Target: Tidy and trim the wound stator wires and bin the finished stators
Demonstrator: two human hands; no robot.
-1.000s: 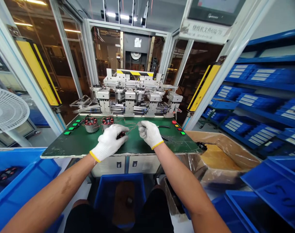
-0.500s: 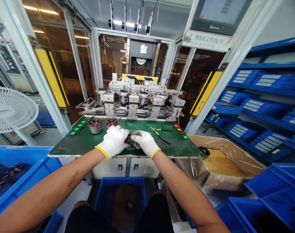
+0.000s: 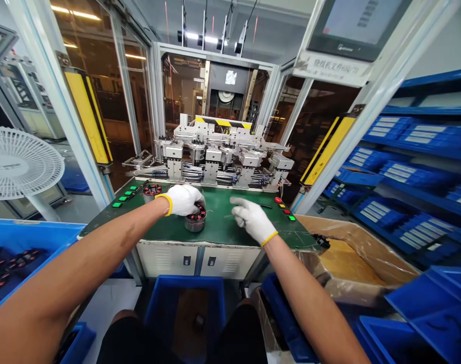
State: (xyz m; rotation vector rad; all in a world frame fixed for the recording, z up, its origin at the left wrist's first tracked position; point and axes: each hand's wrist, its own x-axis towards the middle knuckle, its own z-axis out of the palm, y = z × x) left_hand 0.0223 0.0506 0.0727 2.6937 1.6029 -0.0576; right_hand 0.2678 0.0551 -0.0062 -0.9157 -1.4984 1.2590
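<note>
My left hand (image 3: pixel 185 200), in a white glove with a yellow cuff, has its fingers closed on the top of a round wound stator (image 3: pixel 195 221) on the green table (image 3: pixel 218 233). A thin wire end stands out beside that stator. To the right, my right hand (image 3: pixel 250 218), gloved the same way, is over the table where the pliers lie. Its fingers are bent, and whether they hold anything is hidden. Only a dark handle (image 3: pixel 265 206) shows past the glove. Another stator (image 3: pixel 152 190) sits at the left behind my left forearm.
Behind the table stands a winding machine (image 3: pixel 215 156). Green buttons (image 3: pixel 117 205) line its left edge, red and green ones (image 3: pixel 292 218) its right. A blue crate (image 3: pixel 67 230), a white fan (image 3: pixel 21 164) and a plastic-lined box (image 3: pixel 351 263) flank it.
My left hand has moved onto a stator now standing near the table's middle. My right hand has left the dark part between the hands and moved right, over the pliers.
</note>
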